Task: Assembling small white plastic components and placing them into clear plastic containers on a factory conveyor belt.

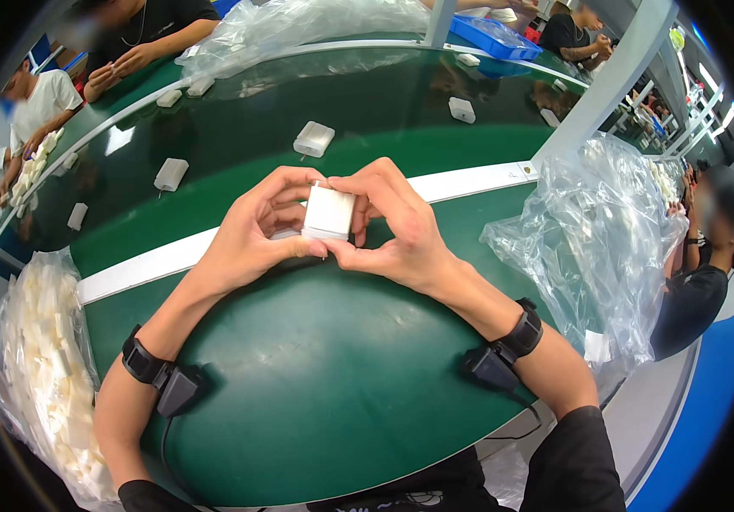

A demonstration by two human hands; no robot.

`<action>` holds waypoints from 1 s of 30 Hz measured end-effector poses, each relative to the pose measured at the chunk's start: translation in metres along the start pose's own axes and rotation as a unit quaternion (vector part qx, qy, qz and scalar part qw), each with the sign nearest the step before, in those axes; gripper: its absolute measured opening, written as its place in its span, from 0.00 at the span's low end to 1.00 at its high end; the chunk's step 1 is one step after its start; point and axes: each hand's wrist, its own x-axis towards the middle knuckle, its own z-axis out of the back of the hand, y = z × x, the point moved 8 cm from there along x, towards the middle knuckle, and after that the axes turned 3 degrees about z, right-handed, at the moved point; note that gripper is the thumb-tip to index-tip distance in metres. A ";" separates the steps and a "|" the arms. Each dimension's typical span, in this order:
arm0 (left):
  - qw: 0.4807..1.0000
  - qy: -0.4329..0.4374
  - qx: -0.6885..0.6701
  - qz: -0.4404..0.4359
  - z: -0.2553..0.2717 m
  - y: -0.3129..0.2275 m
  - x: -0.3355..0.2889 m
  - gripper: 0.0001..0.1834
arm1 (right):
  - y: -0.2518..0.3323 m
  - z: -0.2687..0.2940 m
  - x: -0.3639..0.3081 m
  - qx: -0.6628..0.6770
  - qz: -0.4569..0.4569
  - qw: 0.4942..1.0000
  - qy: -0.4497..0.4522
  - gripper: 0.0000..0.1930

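L hand & R hand both partly closed, fingers curled, w/ a white, boxy, smooth block held btwn them: thumbs at its lower end, fingertips round its top & sides. Block is up off the surface, approx mid-width, nr the far edge of the smooth dark-green counter, where a long flat white rail runs. Tiny thin bit shows under the block, too small to tell what. Each wrist has a black strap w/ a black angular unit & thin cable. Counter's L edge: clear crinkly plastic bag packed w/ cream-white pcs. Far R corner: big crumpled clear plastic sheet or bag, can't tell which. Past the rail: glossy green strip w/ several similar loose white blocks, well apart, one just beyond the hands. On the strip's far side, shallow blue plastic tray + heap of clear plastic film. Co-workers along far side, another person off to R
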 end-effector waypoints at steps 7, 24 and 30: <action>1.000 -0.002 -0.014 0.011 0.001 0.001 -0.002 0.32 | -0.007 -0.001 -0.003 0.065 -0.029 0.997 -0.014 0.30; 0.998 -0.034 -0.025 -0.036 0.010 0.001 0.001 0.34 | -0.007 0.000 0.001 0.039 -0.025 0.998 -0.044 0.31; 0.999 -0.023 -0.008 -0.030 0.009 -0.002 0.001 0.33 | -0.003 0.001 -0.001 -0.015 0.014 1.000 -0.014 0.33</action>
